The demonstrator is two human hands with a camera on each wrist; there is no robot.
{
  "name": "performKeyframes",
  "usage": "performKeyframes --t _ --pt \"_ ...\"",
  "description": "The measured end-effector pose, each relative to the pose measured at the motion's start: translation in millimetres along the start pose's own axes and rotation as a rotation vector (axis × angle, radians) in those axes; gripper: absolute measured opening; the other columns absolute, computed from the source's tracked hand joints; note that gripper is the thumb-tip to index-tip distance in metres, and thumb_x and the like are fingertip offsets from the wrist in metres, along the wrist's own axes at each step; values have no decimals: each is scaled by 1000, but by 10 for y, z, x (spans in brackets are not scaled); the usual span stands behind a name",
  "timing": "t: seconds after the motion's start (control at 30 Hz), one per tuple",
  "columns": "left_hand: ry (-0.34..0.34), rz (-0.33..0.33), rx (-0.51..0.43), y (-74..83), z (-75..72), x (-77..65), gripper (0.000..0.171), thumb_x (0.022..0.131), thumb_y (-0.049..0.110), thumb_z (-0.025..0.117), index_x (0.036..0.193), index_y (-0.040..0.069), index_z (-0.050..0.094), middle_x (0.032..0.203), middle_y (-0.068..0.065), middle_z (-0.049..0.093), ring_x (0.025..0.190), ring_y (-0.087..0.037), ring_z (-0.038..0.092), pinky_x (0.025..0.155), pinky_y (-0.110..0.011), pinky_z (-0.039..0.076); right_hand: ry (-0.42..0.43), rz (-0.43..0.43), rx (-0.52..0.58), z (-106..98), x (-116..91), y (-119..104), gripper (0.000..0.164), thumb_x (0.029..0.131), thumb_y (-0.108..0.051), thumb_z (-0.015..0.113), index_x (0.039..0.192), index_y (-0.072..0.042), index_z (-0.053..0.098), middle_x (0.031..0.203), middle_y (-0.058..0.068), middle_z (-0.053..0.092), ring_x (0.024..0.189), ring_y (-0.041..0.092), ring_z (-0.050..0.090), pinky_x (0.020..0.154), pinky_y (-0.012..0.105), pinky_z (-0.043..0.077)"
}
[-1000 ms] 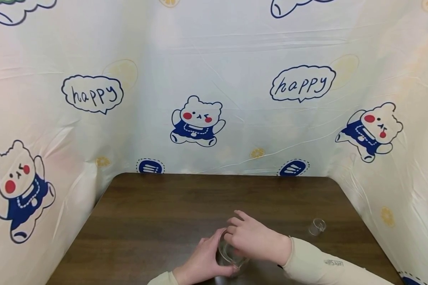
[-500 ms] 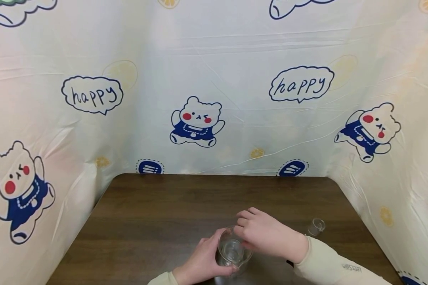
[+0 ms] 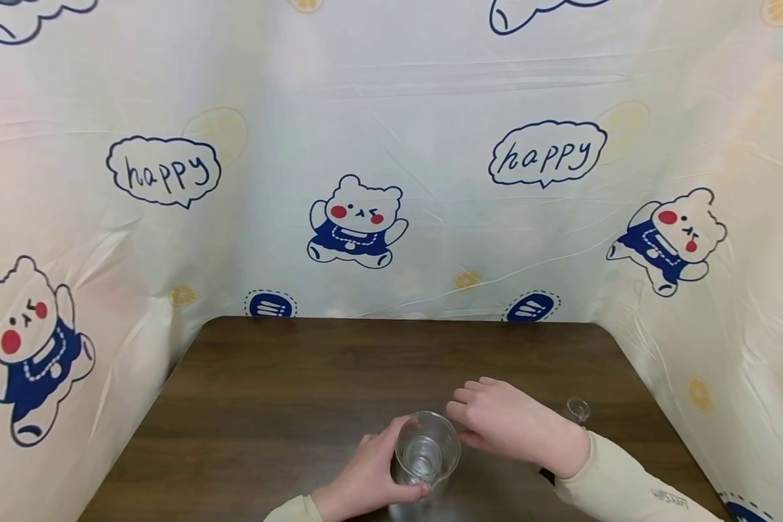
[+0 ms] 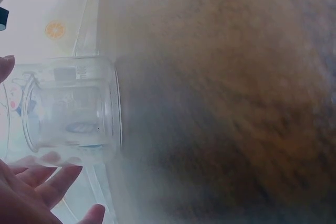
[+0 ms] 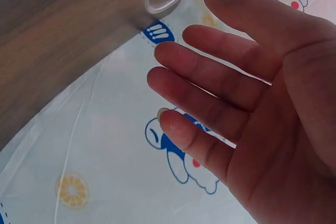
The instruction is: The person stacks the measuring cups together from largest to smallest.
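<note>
My left hand (image 3: 365,471) grips a large clear glass beaker (image 3: 450,467), thumb on the near side and fingers around its left wall. Nested inside it, upright, stands a smaller glass beaker (image 4: 65,114), seen through the outer wall in the left wrist view. Just right of the rim hovers my right hand (image 3: 512,420), holding nothing. The right wrist view shows its fingers (image 5: 205,80) loosely extended and the palm bare. Farther right on the table is a tiny glass beaker (image 3: 578,410), partly hidden behind the right wrist.
The brown wooden table (image 3: 287,391) has rounded far corners. A pale curtain (image 3: 431,109) printed with bears, oranges and "happy" bubbles encloses it at the back and both sides.
My right hand has lifted out from over the large beaker and moved right, its fingers coming away from the rim. The left hand keeps its grip in place.
</note>
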State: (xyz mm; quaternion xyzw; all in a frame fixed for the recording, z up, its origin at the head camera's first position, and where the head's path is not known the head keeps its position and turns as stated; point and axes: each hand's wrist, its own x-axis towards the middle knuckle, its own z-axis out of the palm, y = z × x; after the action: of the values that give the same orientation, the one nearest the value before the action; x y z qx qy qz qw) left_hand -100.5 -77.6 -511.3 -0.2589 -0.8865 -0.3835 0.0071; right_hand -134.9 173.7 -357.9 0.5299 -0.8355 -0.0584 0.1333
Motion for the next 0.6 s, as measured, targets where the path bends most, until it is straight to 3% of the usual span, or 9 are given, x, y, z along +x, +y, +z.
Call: performKeyframes --t 0.27,0.6 --pt "16 10 7 -7 3 3 87 77 63 84 145 23 46 135 10 64 109 -7 63 92 -40 45 -6 51 -6 -20 -160 92 31 77 -30 91 88 -19 64 80 -10 55 74 13 55 68 25 46" --pt "15 3 21 16 -3 -4 89 77 63 84 146 20 47 136 10 63 109 -9 63 93 -43 46 -15 123 -6 130 -491 219 34 75 -28 92 84 -19 60 75 -11 49 71 15 54 67 29 47"
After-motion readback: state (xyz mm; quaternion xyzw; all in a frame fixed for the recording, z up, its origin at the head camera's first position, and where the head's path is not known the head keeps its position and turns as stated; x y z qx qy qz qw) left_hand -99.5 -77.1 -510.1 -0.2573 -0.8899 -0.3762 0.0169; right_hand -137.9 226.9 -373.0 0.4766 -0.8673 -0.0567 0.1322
